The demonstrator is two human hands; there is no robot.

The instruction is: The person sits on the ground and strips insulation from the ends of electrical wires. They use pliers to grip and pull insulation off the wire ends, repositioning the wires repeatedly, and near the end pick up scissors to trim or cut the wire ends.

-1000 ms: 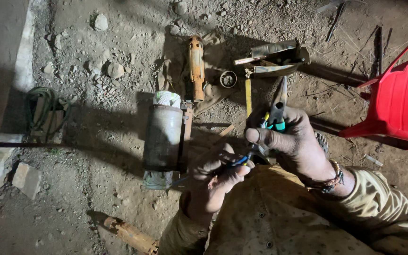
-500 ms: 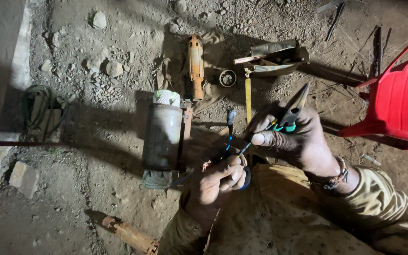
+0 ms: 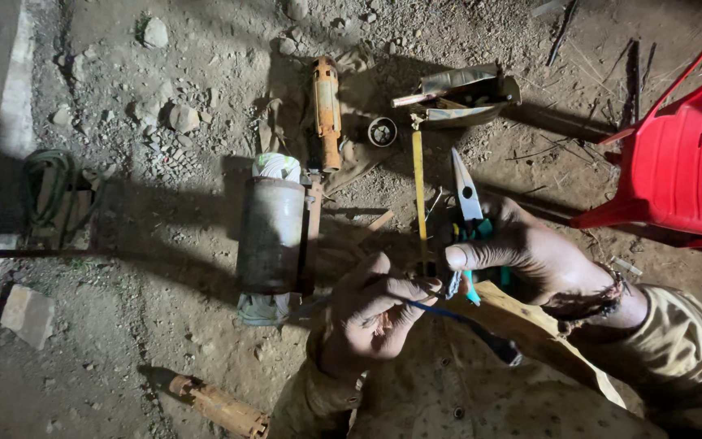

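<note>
- The dirt floor (image 3: 123,349) fills the frame, strewn with stones, lit in the middle and dark toward the left edge.
- A red plastic chair (image 3: 676,162) stands at the right edge of the frame, upper half.
- A grey metal cylinder (image 3: 270,236) lies on the floor left of centre, with pale wrapping at both ends.
- Your right hand (image 3: 530,252) sits right of centre, its grip closed around the teal handles of a pair of pliers (image 3: 469,203); the nose points up the frame and the jaws stand slightly apart.
- Your left hand (image 3: 371,313) is just below and left of it, grip pinched shut on a blue wire (image 3: 457,317) that runs down to the right across your lap.
- A coiled green hose (image 3: 46,183) lies at the left edge, in shadow.
- An orange tube-shaped part (image 3: 326,110) lies upright above the cylinder, top centre.
- A bent metal piece (image 3: 461,93) rests at upper centre-right.
- A yellow strip (image 3: 418,191) runs straight down from it to your hands.
- A rusty tube (image 3: 221,406) lies at the bottom, left of centre.
- A small round cap (image 3: 382,132) sits beside the orange part.
</note>
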